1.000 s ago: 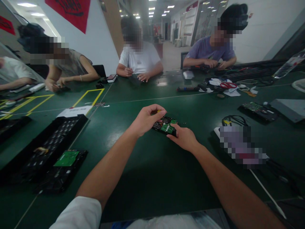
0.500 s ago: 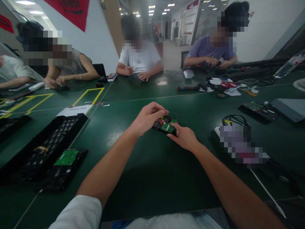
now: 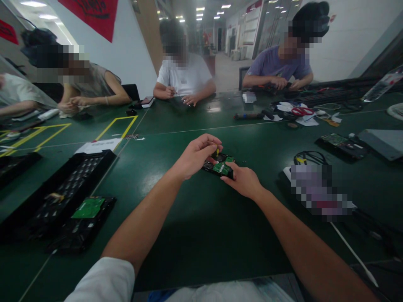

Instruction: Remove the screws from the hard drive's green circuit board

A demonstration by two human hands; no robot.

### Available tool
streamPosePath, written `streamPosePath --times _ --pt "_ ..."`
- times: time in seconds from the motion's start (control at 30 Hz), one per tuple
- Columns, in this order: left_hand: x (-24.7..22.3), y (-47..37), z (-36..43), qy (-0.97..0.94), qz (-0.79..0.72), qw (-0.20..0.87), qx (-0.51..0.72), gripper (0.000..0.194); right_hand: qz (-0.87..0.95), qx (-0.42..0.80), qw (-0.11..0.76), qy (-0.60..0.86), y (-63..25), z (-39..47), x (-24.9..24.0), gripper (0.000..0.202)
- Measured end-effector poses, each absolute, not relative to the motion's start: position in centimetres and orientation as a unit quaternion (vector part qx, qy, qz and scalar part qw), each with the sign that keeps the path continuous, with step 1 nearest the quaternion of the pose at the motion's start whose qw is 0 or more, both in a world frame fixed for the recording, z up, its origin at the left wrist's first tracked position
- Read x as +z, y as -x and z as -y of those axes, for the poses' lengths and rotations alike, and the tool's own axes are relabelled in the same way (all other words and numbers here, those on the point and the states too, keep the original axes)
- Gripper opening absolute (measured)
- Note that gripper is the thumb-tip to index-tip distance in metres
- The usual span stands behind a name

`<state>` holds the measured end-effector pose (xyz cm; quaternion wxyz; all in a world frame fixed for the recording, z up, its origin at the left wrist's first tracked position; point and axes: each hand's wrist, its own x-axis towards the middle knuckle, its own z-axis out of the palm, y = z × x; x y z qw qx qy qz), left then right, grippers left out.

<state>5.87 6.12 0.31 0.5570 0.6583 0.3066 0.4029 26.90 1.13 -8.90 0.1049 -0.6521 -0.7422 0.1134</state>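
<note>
In the middle of the green table lies a small black device (image 3: 222,168) with green circuit boards showing on top. My right hand (image 3: 245,180) is closed on its right end, thumb on the upper side. Above its left part, my left hand (image 3: 201,154) pinches a small yellow piece (image 3: 217,150) between thumb and fingers. What kind of piece it is cannot be made out, as the fingers cover most of it. The left fingers also hide the far left corner of the device.
A long black tray (image 3: 63,188) and another device with a green board (image 3: 90,208) lie at left. At right are a blurred-out phone-like item (image 3: 315,191), a circuit-board unit (image 3: 341,146) and a grey box (image 3: 385,142). Several co-workers sit across the table, near red-handled scissors (image 3: 302,111).
My left fingers have shifted very slightly, and more of the yellow piece shows. The right hand and the device stay put. The left co-worker's hands have drawn together.
</note>
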Motion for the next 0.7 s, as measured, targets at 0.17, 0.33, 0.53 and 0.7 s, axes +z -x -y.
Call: streamPosePath --times 0.17,0.33,0.53,0.7 --pt "-0.08 -5.98 -6.49 -0.651 -0.297 0.558 0.42 0.015 0.745 0.103 0.101 0.651 -26.97 -1.25 -9.21 0.062" --pt "-0.22 -5.9 -6.54 -0.668 -0.319 0.533 0.409 0.02 0.744 0.106 0.099 0.652 -27.01 -1.21 -9.2 0.063" --pt "-0.41 -5.67 -6.42 -0.704 -0.316 0.494 0.4 0.024 0.745 0.112 0.105 0.649 -26.96 -1.14 -8.92 0.061" --pt "-0.08 -5.53 -6.42 -0.711 -0.321 0.477 0.406 0.024 0.74 0.116 0.106 0.654 -26.9 -1.11 -8.93 0.061"
